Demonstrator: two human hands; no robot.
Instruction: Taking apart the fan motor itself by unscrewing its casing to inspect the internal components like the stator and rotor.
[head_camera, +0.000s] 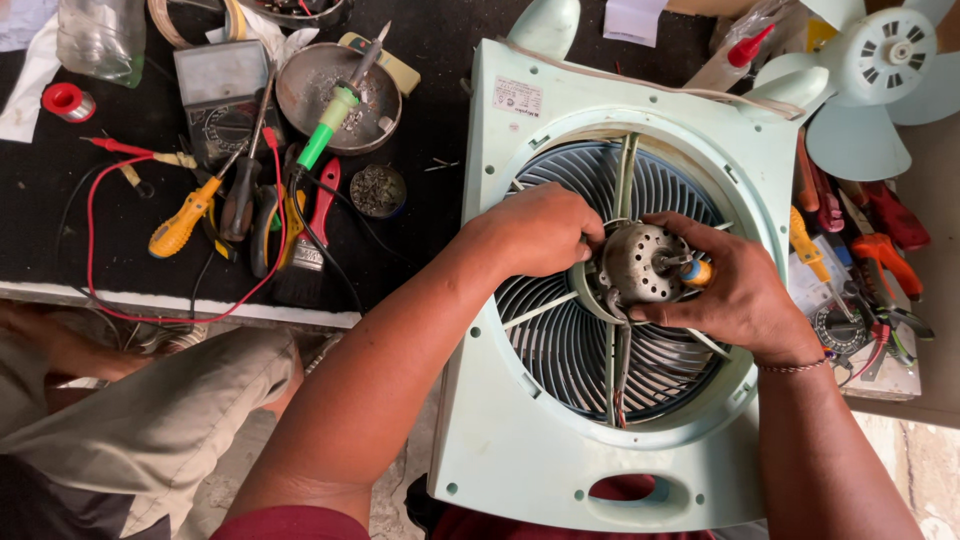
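A pale green fan housing (520, 440) lies flat, its top edge on the black table (430, 215). Both hands grip the metal motor (637, 262) at the centre of the round grille (560, 345): left hand (535, 230) on its left side, right hand (735, 290) curled around its right. A fan blade (880, 75) lies at the table's far right corner, screwdrivers (215, 205) and a soldering iron (335, 110) towards its left edge.

Bare black bench (440, 120) left of the fan housing (520, 430) is passable; tools (240, 200) crowd farther left.
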